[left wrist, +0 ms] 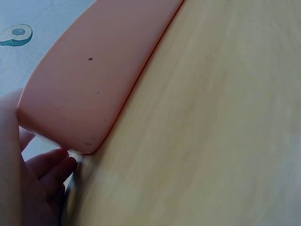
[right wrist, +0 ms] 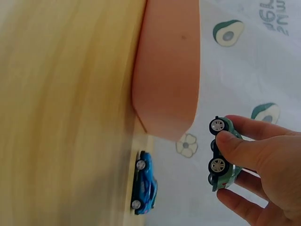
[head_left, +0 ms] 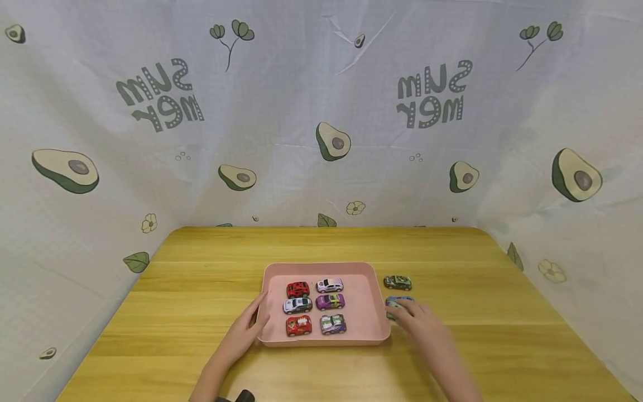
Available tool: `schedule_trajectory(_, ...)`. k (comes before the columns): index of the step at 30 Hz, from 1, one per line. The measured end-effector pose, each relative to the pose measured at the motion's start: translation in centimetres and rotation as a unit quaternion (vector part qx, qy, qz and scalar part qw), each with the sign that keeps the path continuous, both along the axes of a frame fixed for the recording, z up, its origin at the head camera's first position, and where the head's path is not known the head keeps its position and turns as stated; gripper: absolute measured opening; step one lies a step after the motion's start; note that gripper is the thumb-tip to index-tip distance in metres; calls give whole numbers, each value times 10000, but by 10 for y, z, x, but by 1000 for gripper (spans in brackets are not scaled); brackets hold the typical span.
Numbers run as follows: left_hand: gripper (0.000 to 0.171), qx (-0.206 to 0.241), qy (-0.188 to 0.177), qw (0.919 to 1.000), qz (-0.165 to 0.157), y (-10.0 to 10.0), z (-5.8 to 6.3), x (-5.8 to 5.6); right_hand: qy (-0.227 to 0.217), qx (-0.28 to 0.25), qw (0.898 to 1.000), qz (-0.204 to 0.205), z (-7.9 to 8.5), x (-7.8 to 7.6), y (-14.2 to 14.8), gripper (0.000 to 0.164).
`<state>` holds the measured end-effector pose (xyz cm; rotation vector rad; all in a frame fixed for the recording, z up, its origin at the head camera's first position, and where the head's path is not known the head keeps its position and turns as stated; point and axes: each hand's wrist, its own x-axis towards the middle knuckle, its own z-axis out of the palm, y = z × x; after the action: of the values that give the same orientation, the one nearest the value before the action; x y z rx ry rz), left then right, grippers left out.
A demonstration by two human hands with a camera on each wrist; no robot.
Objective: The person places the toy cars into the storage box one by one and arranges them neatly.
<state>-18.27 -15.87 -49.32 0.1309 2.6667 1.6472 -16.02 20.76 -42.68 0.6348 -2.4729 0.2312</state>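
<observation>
My left hand [head_left: 240, 334] holds the left wall of a pink tray [head_left: 351, 342], its thumb at the rim and fingers low by the corner in the left wrist view. My right hand [right wrist: 277, 165] pinches a small green toy car [right wrist: 218, 165] between thumb and fingers, its wheels facing the camera. A blue toy car [right wrist: 145, 183] stands on the table below it, partly covered by the right hand in the head view. Inside the tray are a red car [head_left: 299, 325], a purple car [head_left: 330, 302] and several other toy cars.
A dark green patterned toy car [head_left: 398, 282] stands on the wooden table [head_left: 201, 279], right of the tray. A white curtain [head_left: 281, 111] printed with avocados hangs behind the table and along both sides.
</observation>
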Motion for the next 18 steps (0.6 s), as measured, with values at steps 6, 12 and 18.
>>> schedule_trajectory(6,56,-4,16,10000,4,-1,-1,1,-76,177,9998,96,1,-6,-17,48)
schedule_trajectory(12,56,-5,57,10000,-23,-1,-2,1,-641,220,9975,194,-5,-8,-34,48)
schedule_trajectory(18,56,9,74,10000,-13,-2,-2,0,-1143,347,9926,232,-15,-12,-45,34)
